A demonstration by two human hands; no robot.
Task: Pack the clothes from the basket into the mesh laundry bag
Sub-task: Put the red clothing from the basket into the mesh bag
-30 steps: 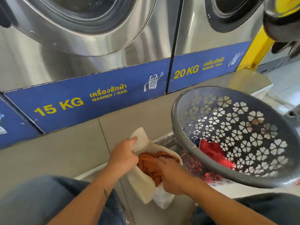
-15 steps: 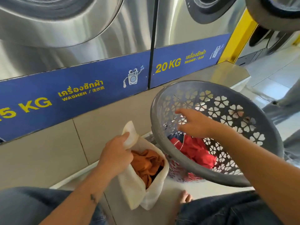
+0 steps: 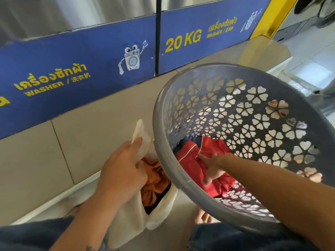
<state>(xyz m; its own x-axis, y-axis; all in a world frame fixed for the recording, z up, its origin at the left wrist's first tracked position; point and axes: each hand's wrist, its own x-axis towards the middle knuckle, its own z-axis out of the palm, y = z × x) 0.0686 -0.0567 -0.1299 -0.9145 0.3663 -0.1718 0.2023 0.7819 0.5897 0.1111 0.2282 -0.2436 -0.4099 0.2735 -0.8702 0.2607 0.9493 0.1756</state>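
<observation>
The right grip [image 3: 211,169] has its fingertips sunk out of sight in folds of the red garment [image 3: 190,165]. Behind that, only a sliver of dark cloth [image 3: 191,140] shows, too little to identify. The right forearm hides the near rim of the basket [image 3: 163,156]. That rim covers the right side of the mesh laundry bag [image 3: 130,220]; the left grip [image 3: 123,169] covers part of its mouth. The orange garment [image 3: 154,180] is partly buried inside. The top edge cuts off the washers [image 3: 81,13], and the left edge cuts the yellow lettering [image 3: 3,104]. A bare foot [image 3: 202,215] is half hidden beneath the basket.
</observation>
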